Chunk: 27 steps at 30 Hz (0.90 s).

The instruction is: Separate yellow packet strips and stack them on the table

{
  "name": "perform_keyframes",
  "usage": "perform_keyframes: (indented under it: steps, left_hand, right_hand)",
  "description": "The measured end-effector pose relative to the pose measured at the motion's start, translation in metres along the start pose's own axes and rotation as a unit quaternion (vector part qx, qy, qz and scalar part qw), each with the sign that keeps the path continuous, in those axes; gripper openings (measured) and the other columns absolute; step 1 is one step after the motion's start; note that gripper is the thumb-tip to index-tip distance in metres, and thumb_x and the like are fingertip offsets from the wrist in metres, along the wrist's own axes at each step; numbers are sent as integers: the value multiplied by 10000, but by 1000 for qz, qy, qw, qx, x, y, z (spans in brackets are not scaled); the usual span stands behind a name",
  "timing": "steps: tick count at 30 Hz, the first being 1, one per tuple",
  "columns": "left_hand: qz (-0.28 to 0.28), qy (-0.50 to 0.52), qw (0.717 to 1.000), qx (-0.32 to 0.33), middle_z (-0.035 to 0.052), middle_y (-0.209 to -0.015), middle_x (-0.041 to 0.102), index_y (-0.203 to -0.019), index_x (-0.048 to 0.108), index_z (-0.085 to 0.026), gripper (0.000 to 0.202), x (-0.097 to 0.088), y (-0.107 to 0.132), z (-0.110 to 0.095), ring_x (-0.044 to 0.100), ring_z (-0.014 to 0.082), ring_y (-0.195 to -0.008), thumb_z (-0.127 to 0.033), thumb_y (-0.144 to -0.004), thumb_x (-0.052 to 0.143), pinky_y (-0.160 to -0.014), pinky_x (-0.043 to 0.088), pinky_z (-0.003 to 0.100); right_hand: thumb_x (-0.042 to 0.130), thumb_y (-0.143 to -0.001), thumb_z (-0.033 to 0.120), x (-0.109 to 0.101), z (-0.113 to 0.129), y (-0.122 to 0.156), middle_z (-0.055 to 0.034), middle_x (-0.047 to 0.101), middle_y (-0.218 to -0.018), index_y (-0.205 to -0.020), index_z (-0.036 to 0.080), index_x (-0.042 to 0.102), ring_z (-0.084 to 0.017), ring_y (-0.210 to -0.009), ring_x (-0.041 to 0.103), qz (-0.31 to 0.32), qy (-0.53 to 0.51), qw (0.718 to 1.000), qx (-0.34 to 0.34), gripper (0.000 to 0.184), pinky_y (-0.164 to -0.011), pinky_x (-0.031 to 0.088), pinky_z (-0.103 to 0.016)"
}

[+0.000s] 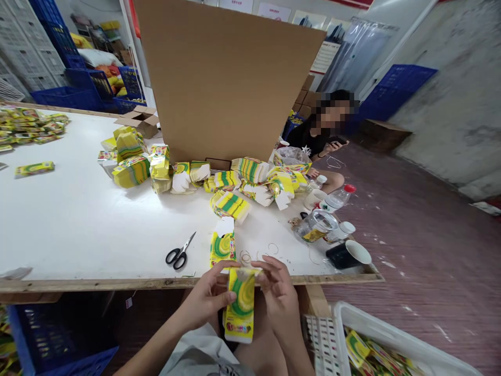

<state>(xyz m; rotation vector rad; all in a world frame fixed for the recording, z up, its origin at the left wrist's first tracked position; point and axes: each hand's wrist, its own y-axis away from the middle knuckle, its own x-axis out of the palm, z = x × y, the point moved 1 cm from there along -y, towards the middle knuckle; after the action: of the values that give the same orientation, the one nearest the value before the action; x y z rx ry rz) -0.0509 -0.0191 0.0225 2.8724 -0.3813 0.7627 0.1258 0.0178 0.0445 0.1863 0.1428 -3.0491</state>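
Note:
A small yellow and green carton point(240, 305) is held upright over my lap, just below the table's front edge. My left hand point(209, 297) grips its left side with curled fingers. My right hand point(278, 292) pinches its top right corner, at the flap. A second carton of the same kind point(223, 245) stands on the white table point(78, 219) just beyond my hands, its white flap up. Black-handled scissors point(179, 254) lie to its left.
Several folded cartons point(230, 180) lie in a heap before a big upright cardboard sheet point(227, 78). Rubber bands point(250, 256), bottles, a jar point(315, 225) and a black cup point(348, 255) crowd the right corner. A white crate point(383, 339) holds cartons. A seated person point(324, 141) is behind the table.

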Motion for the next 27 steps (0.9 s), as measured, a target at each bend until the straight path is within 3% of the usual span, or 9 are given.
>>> perform_keyframes:
  steps: [3, 6, 9, 12, 20, 24, 27]
  left_hand:
    - [-37, -53, 998, 20, 92, -1048, 718, -1270, 523, -206, 482, -3, -2, 0, 676, 217, -901, -263, -826, 701, -784, 509, 303]
    - [-46, -82, 995, 29, 103, -1125, 700, -1300, 518, -211, 487, -2, -1, -2, 658, 238, -984, -269, -843, 674, -860, 502, 337]
    - [-27, -77, 997, 17, 103, -1196, 675, -1346, 489, -231, 511, -1, 2, -6, 629, 249, -1073, -277, -862, 646, -943, 473, 368]
    - [-20, -61, 998, 10, 102, -1162, 691, -1351, 485, -234, 528, 1, 3, -10, 637, 256, -1063, -283, -854, 657, -933, 473, 373]
    - [3, -9, 1000, 19, 101, -1059, 722, -1327, 518, -238, 534, 2, -1, -11, 679, 248, -956, -261, -826, 701, -840, 498, 352]
    - [37, 16, 999, 1, 98, -1031, 731, -1287, 561, -232, 513, 3, -3, -11, 684, 240, -924, -262, -803, 728, -829, 500, 340]
    - [24, 19, 1000, -1, 87, -989, 739, -1247, 586, -229, 493, 7, -5, -7, 686, 226, -879, -270, -783, 747, -777, 505, 309]
  right_hand:
    - [575, -879, 445, -2, 4, -3, -73, 716, -918, -1057, 213, 687, -228, -891, 653, 58, 19, 998, 32, 313, -806, 504, -318]
    - [635, -819, 367, 3, 9, -4, 15, 641, -646, -1126, 201, 647, -165, -592, 583, 124, 48, 988, 75, 349, -578, 462, -252]
    - [628, -798, 287, 10, 14, -5, 67, 573, -556, -1130, 205, 590, -135, -498, 513, 113, 108, 985, 74, 344, -492, 377, -216]
    - [623, -802, 289, 15, 15, -4, 83, 556, -519, -1129, 218, 557, -142, -485, 516, 111, 120, 984, 76, 341, -488, 376, -218]
    - [632, -843, 362, 12, 8, -2, 49, 624, -547, -1166, 219, 616, -156, -499, 555, 131, 79, 985, 79, 353, -493, 416, -229]
    - [637, -854, 438, 1, 9, -6, -64, 736, -884, -991, 205, 730, -226, -828, 663, 89, 32, 994, 45, 286, -696, 518, -289]
    - [713, -795, 426, 2, 7, -5, -61, 733, -874, -895, 205, 726, -227, -820, 661, 58, -20, 997, 39, 244, -726, 528, -307]
